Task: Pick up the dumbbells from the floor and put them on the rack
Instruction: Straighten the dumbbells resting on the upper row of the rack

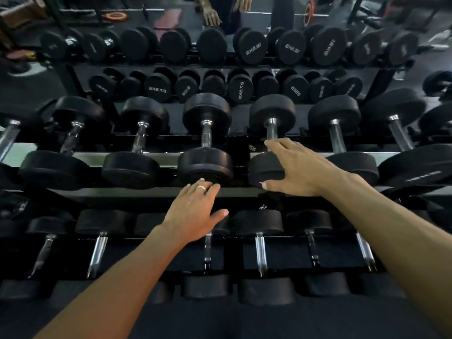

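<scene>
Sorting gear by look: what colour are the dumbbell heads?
Black, with chrome handles; head view, e.g. the dumbbell by the left hand.

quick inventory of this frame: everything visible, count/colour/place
upper-tier dumbbells: about eight, black heads, chrome handles, across the rack's top shelf
lower-tier dumbbells: at least six, black, shelf below
rack: one, black, front rail across mid frame
mirror: behind the rack, reflecting dumbbells, gym floor and both hands
left hand: open, ring on one finger, fingertips on a dumbbell's near head
right hand: open, spread over the neighbouring dumbbell's near head
</scene>
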The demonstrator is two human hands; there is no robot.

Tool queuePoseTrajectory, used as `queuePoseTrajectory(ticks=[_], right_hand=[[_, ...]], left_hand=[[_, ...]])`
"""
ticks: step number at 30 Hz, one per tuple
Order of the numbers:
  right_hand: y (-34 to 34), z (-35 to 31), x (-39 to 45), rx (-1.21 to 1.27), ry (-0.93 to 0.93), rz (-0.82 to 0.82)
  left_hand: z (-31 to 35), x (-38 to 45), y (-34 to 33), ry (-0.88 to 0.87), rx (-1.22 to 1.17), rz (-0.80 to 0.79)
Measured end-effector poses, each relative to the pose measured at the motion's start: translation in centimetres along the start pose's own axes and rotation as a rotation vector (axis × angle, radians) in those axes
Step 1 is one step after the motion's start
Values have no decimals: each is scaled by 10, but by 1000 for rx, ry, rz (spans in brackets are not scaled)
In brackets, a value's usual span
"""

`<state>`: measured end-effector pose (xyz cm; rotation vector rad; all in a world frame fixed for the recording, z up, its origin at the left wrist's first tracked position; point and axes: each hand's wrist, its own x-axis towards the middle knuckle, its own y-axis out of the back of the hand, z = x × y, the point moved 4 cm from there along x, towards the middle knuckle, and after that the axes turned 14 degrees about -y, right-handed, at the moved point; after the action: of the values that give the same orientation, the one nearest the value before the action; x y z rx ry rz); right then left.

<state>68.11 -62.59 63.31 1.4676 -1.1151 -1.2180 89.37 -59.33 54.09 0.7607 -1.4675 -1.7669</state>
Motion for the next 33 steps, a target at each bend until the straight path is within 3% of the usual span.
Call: queuePoseTrajectory(ticks=[16,24,33], right_hand=[[6,170,-13,-15,141,-19],[-12,156,54,-4,213,-78],[12,113,170,-74,210,37]], left_hand=[[161,79,-22,173,-5,18],[127,113,-12,295,-42,132],[63,168,-5,209,-130,113]])
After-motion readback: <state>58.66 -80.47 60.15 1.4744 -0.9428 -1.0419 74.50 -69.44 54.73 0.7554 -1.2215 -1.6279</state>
